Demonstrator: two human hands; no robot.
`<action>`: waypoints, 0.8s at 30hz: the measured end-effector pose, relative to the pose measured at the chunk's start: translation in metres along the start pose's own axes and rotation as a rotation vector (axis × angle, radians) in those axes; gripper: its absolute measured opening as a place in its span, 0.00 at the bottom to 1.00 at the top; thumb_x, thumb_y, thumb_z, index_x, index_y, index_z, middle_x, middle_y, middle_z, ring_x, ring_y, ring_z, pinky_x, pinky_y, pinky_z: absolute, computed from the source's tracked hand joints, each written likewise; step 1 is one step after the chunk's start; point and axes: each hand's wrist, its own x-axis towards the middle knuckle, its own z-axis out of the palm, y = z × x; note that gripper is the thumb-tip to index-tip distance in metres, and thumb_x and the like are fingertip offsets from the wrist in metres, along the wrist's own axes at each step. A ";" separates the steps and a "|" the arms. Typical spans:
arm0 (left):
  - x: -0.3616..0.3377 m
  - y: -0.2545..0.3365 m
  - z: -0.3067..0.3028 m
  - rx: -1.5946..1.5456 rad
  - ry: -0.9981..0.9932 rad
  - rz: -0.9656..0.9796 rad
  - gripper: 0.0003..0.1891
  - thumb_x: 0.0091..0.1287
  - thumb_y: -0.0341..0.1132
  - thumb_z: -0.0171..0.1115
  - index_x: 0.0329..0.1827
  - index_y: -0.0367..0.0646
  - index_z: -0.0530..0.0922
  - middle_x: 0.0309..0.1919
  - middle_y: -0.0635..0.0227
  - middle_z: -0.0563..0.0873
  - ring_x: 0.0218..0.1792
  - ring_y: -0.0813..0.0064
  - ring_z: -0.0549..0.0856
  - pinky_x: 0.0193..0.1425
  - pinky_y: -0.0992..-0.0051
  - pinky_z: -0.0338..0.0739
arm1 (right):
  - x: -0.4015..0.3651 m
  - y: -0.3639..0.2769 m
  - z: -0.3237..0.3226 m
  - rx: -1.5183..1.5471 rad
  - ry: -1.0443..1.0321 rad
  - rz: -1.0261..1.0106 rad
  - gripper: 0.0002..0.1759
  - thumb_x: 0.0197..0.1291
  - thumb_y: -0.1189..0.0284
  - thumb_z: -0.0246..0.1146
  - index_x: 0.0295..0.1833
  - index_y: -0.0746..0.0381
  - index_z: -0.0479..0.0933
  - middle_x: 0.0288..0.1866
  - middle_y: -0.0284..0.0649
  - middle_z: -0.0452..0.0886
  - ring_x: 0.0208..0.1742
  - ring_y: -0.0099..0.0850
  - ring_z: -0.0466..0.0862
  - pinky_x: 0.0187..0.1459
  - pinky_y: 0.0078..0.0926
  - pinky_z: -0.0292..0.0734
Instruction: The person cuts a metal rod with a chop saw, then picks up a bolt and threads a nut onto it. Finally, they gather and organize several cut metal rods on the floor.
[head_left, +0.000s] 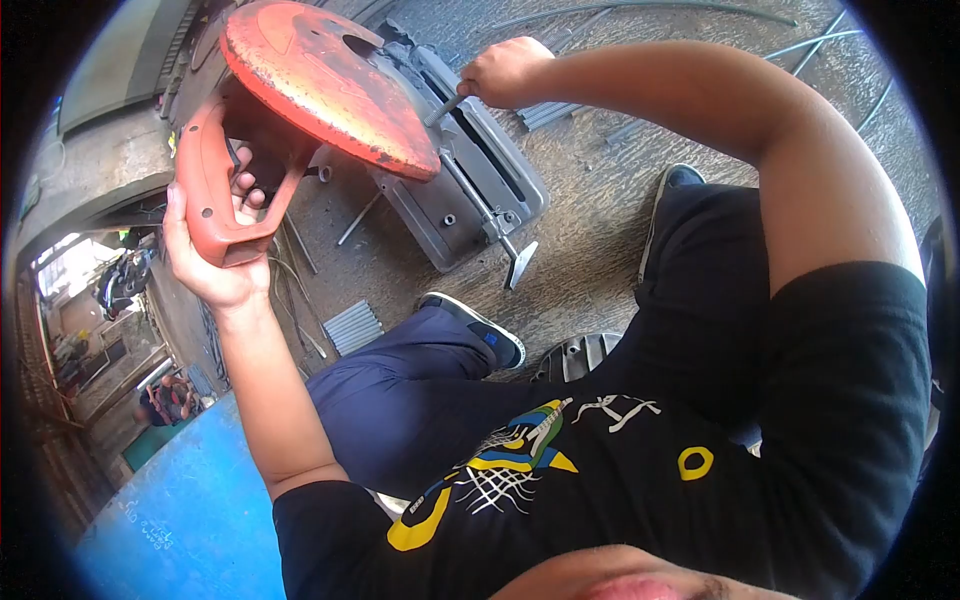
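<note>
My left hand (222, 255) is wrapped palm-up around the orange D-shaped handle (203, 165) of a cut-off saw, fingers curled through its opening near the dark trigger. The saw's worn orange blade guard (330, 85) hides most of the blade area. At upper centre, my right hand (508, 73) is closed on a grey metal rod (446, 108), whose far end reaches the saw beside the guard. Below the rod sits the saw's grey base (430, 215), with a vise screw and its crank handle (520, 266) at the near side.
Short cut metal rods (352, 327) lie in a row on the floor near my shoe (475, 330); another group (548, 115) lies beyond the base. Long rods (820, 45) stretch across the upper right. A blue surface (195, 510) fills the lower left. Another person (172, 400) is farther off at left.
</note>
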 end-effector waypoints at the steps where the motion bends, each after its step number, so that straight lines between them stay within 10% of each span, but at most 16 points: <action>1: 0.000 0.000 0.001 0.015 0.020 0.001 0.32 0.70 0.52 0.43 0.66 0.33 0.66 0.53 0.48 0.78 0.46 0.65 0.79 0.51 0.69 0.75 | -0.002 -0.001 -0.002 -0.003 0.001 -0.001 0.20 0.68 0.52 0.49 0.50 0.49 0.81 0.46 0.35 0.84 0.51 0.36 0.82 0.52 0.36 0.76; 9: 0.005 -0.005 -0.007 0.027 0.039 0.039 0.28 0.69 0.51 0.49 0.62 0.36 0.69 0.42 0.56 0.84 0.37 0.73 0.82 0.39 0.74 0.78 | -0.029 0.007 -0.027 -0.022 -0.069 -0.036 0.20 0.67 0.52 0.49 0.49 0.51 0.80 0.44 0.40 0.84 0.50 0.41 0.82 0.50 0.38 0.76; 18: 0.021 -0.017 -0.012 0.203 0.209 0.193 0.42 0.61 0.53 0.63 0.68 0.37 0.52 0.53 0.47 0.75 0.53 0.54 0.78 0.59 0.60 0.70 | -0.115 -0.045 -0.134 1.071 0.074 0.004 0.12 0.73 0.62 0.48 0.47 0.60 0.68 0.27 0.31 0.68 0.24 0.20 0.67 0.25 0.21 0.62; 22: 0.006 -0.004 -0.012 0.533 0.537 0.625 0.28 0.59 0.44 0.66 0.57 0.34 0.71 0.47 0.48 0.82 0.49 0.54 0.81 0.54 0.61 0.74 | -0.149 -0.123 -0.156 1.251 0.013 -0.230 0.14 0.71 0.62 0.53 0.49 0.60 0.64 0.33 0.33 0.68 0.27 0.23 0.70 0.27 0.21 0.64; 24: -0.033 0.024 -0.001 0.338 0.363 0.695 0.21 0.66 0.42 0.60 0.55 0.35 0.74 0.45 0.58 0.82 0.47 0.67 0.82 0.53 0.71 0.75 | -0.168 -0.167 -0.164 1.338 0.036 -0.300 0.14 0.68 0.63 0.56 0.50 0.60 0.64 0.33 0.34 0.68 0.31 0.25 0.72 0.33 0.23 0.67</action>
